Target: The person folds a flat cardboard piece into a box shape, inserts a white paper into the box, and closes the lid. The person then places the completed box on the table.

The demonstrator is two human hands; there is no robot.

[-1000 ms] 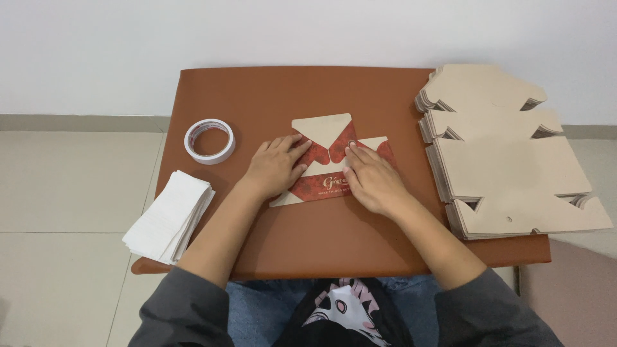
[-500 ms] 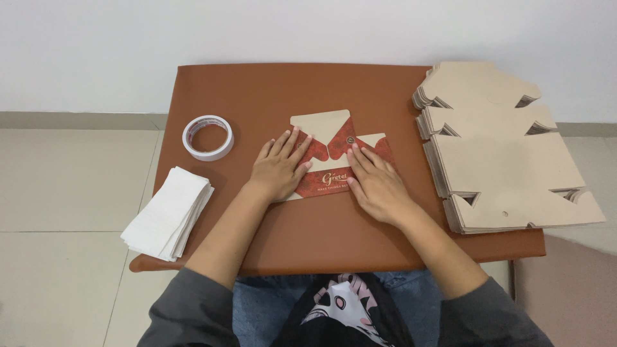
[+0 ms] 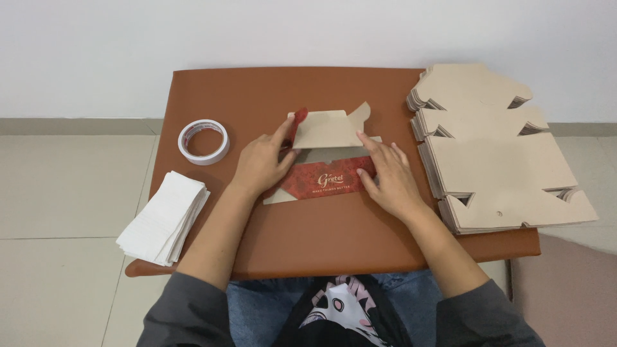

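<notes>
A flat cardboard box blank [image 3: 324, 128], brown inside and red with a pattern outside, lies in the middle of the brown table [image 3: 308, 238]. Its far panel stands raised and its red front panel [image 3: 328, 180] faces me. My left hand [image 3: 260, 164] grips the blank's left side, with the thumb and forefinger on the raised red flap. On the right side rests my right hand [image 3: 389, 177], its fingers pressing the front panel and the fold.
A tall stack of unfolded brown box blanks [image 3: 495, 154] fills the table's right side. A roll of tape [image 3: 204, 141] lies at the left, and a pile of white paper sheets [image 3: 164, 215] overhangs the front left corner. Tiled floor surrounds the table.
The blank lay flat under both palms before. Now its far panel and left flap are folded upward, and both hands have shifted to its sides.
</notes>
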